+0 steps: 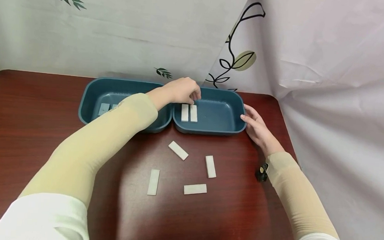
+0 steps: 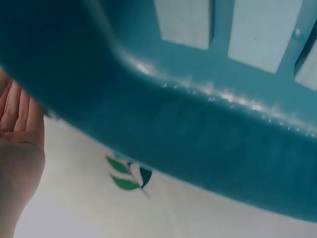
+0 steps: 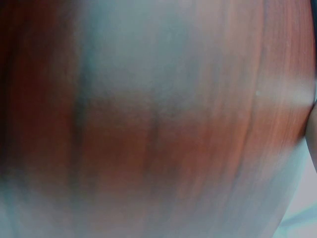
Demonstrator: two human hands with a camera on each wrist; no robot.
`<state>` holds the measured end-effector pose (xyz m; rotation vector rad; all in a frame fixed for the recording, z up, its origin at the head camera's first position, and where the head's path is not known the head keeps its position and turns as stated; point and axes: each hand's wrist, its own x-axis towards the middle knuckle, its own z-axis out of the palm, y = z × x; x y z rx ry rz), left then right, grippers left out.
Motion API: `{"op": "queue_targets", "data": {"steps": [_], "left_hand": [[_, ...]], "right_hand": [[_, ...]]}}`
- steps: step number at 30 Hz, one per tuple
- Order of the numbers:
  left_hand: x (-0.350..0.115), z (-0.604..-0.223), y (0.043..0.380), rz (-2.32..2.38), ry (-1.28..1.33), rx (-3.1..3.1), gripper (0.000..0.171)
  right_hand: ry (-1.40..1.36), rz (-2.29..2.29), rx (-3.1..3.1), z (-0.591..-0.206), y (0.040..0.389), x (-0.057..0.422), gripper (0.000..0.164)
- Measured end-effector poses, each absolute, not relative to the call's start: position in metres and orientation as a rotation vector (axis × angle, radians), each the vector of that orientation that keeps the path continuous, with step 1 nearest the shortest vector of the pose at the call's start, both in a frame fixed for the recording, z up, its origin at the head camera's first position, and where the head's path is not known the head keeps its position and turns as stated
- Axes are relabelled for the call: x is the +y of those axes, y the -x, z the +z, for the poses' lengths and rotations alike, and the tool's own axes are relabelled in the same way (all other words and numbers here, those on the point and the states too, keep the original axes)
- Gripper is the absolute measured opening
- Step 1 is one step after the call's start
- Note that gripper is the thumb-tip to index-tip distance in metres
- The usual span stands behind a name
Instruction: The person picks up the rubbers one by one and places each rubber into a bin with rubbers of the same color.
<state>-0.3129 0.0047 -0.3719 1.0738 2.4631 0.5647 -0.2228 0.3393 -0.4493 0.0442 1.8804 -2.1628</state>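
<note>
Two white rectangular blocks (image 1: 194,113) lie side by side in the left end of the right blue bin (image 1: 207,131). My left hand (image 1: 182,90) reaches over that end, fingers bent downward and fingertips right at the far end of the right-hand block. I cannot tell whether they pinch it. In the left wrist view, part of the left hand (image 2: 22,148) shows beyond a blue wall. At the right end of the same bin, my right hand (image 1: 257,129) holds the rim, thumb over the edge and fingers along the outside.
The left blue bin (image 1: 84,117) adjoins the right one and contains light-blue blocks (image 1: 104,109), partly hidden by the left sleeve. Several loose white blocks (image 1: 178,150) lie on the dark red table (image 1: 232,218) in front. A patterned white curtain (image 1: 127,39) hangs behind.
</note>
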Motion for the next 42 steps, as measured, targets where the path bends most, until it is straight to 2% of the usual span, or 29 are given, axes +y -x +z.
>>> {"op": "queue_targets", "data": {"steps": [10, 20, 42], "left_hand": [[-0.009, -0.344, 0.295, 0.748, -1.174, 2.439, 0.029], [-0.028, -0.328, 0.257, 0.894, -1.212, 2.447, 0.027], [-0.073, -0.352, 0.182, 1.119, -1.157, 2.423, 0.024]], "right_hand": [[-0.025, -2.18, 1.883, -0.45, 0.221, 0.338, 0.038], [-0.018, -2.185, 1.883, -0.448, 0.219, 0.338, 0.038], [-0.044, -2.163, 1.896, -0.447, 0.22, 0.337, 0.038]]}}
